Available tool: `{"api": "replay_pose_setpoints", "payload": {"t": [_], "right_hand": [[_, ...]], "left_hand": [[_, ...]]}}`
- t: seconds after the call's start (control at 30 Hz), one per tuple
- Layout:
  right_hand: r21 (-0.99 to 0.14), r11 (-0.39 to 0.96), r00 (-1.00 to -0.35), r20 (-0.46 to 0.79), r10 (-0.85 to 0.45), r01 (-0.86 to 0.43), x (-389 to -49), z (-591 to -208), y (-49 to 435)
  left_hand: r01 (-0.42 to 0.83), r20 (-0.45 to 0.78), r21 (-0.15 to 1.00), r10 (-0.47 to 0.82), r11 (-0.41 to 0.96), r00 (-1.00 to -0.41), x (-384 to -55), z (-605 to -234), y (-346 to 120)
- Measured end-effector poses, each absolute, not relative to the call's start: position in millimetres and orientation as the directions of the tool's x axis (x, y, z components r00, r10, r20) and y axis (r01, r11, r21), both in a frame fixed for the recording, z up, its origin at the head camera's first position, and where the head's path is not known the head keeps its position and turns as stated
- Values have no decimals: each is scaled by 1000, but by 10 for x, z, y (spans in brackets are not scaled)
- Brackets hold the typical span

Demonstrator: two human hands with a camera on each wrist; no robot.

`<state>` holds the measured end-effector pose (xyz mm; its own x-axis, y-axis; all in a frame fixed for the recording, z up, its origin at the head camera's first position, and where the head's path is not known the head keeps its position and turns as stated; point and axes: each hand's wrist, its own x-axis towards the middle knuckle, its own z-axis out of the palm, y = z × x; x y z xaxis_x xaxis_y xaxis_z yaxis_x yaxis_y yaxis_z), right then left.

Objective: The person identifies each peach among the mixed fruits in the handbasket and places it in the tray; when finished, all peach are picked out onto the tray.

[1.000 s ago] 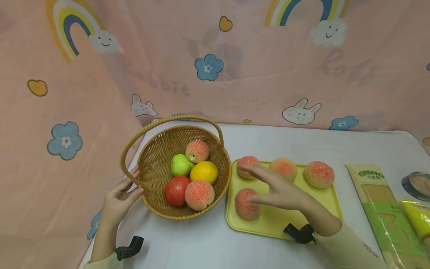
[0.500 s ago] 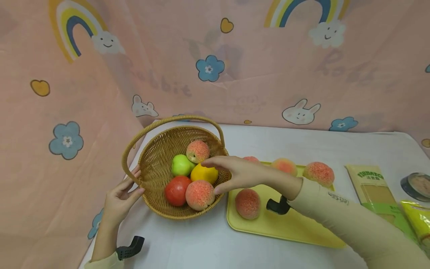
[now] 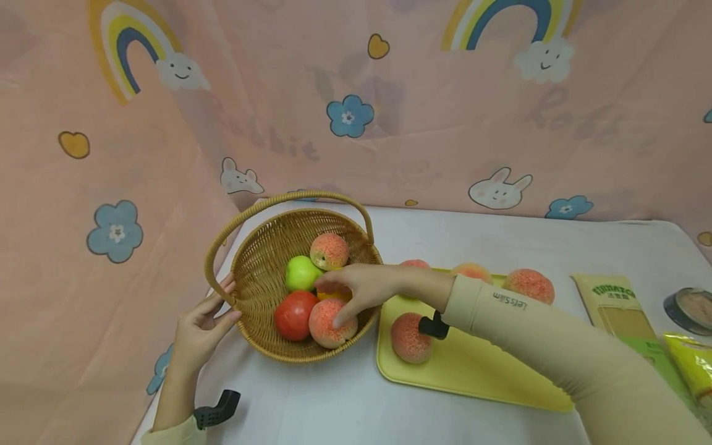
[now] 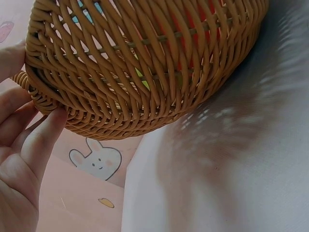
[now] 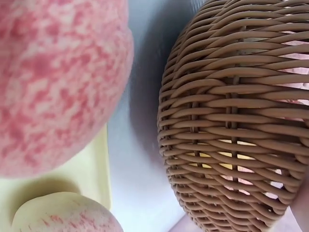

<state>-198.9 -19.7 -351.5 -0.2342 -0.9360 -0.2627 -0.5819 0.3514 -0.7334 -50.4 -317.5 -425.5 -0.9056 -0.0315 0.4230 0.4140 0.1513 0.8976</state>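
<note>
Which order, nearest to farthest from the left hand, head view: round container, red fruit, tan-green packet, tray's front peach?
1. Red fruit, in the basket
2. Front peach, left on the tray
3. Tan-green packet, right of the tray
4. Round container, far right

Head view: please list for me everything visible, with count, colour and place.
Round wicker basket: one, brown, at left
Rectangular tray: one, yellow, right of basket
Smooth fruits: three, green, red and yellow, in basket
Speckled round peaches: five, pink, two in basket, three on tray
Round peach: one, orange, on tray
Plastic packets: two, beige-green and yellow, far right
Round container: one, dark-sided, right edge
Table: one, white, beneath basket
Printed cloth: one, pink, behind table
Wrist devices: two, black, on wrists
Sleeves: two, beige, on forearms
Left hand: one, at basket rim
Right hand: one, over basket fruit
</note>
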Motion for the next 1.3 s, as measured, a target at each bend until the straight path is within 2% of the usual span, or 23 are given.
{"api": "replay_pose_setpoints", "payload": {"t": [0.27,0.77,1.03,1.3], "right_hand": [[-716,364,-198,-308,-930,-595,-2003,-3561,-252],[-633,404,-180,-388,-904,-660,-1980,-3552,-288],[-622,371,-181,-348,-920,-689,-2000,-3604,-309],[-640,276,-184,-208,-961,-717,-1997,-3626,-292]], "left_hand": [[458,464,879,-18,131,-886,-513,-4265,-3173],[443,452,882,-20,160,-892,-516,-4259,-3170],[430,441,886,-26,171,-897,-513,-4256,-3164],[452,460,880,-23,150,-888,-520,-4280,-3174]]}}
